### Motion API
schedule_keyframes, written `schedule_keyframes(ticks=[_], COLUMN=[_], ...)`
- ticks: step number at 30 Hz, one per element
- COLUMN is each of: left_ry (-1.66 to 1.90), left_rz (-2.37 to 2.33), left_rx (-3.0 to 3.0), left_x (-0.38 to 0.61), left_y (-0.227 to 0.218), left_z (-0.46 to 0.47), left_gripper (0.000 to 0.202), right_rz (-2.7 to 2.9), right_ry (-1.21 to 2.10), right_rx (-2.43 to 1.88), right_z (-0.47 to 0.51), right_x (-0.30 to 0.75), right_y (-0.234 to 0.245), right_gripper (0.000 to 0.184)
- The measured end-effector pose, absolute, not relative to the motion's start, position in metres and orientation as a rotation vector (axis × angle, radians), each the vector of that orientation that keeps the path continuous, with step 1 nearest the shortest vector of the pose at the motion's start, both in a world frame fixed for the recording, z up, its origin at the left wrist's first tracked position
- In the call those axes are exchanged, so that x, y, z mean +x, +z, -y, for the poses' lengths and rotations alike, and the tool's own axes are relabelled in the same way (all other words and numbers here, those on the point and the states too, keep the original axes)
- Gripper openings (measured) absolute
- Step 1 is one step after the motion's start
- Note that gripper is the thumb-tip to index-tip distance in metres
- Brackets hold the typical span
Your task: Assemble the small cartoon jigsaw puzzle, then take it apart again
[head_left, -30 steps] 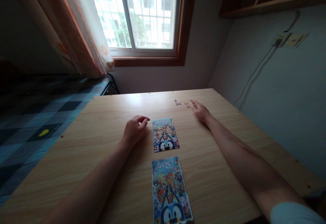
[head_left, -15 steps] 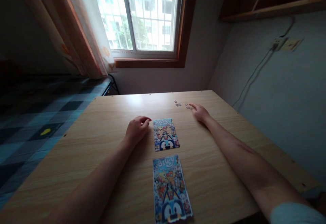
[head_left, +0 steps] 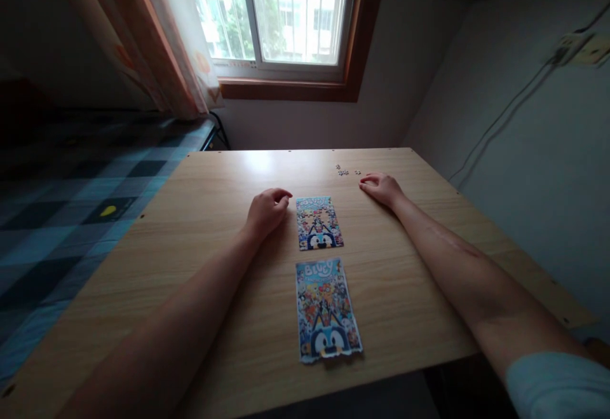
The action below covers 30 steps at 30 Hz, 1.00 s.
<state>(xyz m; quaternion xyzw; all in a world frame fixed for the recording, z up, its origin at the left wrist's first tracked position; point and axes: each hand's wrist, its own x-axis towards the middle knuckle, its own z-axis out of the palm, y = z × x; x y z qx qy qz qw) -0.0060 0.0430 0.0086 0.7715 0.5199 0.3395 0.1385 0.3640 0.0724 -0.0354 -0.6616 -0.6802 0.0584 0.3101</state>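
A partly filled jigsaw puzzle (head_left: 320,231) lies flat mid-table, with a gap of bare tray in its upper middle. My left hand (head_left: 267,210) rests on the table just left of the puzzle's top corner, fingers loosely bent, apparently holding nothing. Beyond the puzzle to the right, my right hand (head_left: 381,188) lies low over the tabletop, thumb and forefinger pinched together on a puzzle piece mostly hidden by the fingertips. Several loose puzzle pieces (head_left: 343,172) are scattered past it, one puzzle piece (head_left: 358,172) closest to the hand. Nearer me lies a printed reference picture (head_left: 328,311) with a torn bottom edge.
The wooden table (head_left: 214,241) reaches toward a barred window (head_left: 295,18) with a curtain (head_left: 157,44) at its left. A bed with a checked cover (head_left: 143,168) stands along the left. On the right wall, a cable (head_left: 500,107) hangs from a socket (head_left: 567,49).
My view has tipped downward. My right fingers have closed, and the loose piece that lay by their tips no longer shows on the table. My left hand stays beside the puzzle.
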Motion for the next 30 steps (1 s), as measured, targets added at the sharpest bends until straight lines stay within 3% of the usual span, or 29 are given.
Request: schedule_keyframes(ticks=[12,20,27,30], left_ry=[0.975,0.936,0.929,0.931], left_rz=[-1.498,-1.500,-1.474,-1.466], left_rx=[2.225,2.217,2.233,2.229], left_x=[-0.005,-0.007,-0.009,-0.008], left_y=[0.010,0.010,0.010,0.011], left_z=[-0.042,-0.042,-0.043,-0.042], left_gripper=[0.023,0.023,0.023,0.022], right_rz=[1.727,1.849,1.807,1.818], right_ry=[0.213,0.108,0.998,1.135], right_rx=[-1.736,-1.454,-1.263,-1.244], right_z=[-0.060,-0.050,-0.048,-0.040], right_x=[0.358,0.345,0.316,0.302], right_y=[-0.027,-0.016,-0.003,0.009], right_gripper=[0.020,0.022,0.035,0.027])
